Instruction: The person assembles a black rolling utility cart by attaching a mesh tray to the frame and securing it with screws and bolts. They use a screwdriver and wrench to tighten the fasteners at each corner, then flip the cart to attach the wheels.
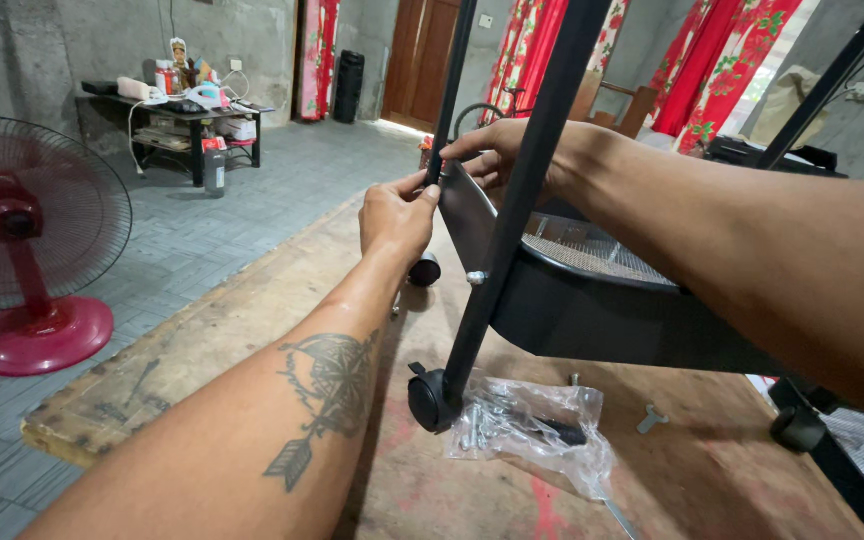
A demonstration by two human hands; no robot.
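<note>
A black metal cart stands on a wooden board (202, 340). It has a mesh-bottomed tray (592, 290), thin black poles (512, 220) and caster wheels (432, 400). My left hand (397, 215) pinches the far corner of the tray beside the rear pole (449, 90); whether it holds a small part is hidden. My right hand (497, 155) reaches around the front pole and grips the same corner from the other side.
A clear plastic bag of screws (532, 425) and a small flat wrench (652, 418) lie on the board near the front caster. A red standing fan (22, 250) is on the tiled floor at left. A cluttered low table (187, 110) stands by the far wall.
</note>
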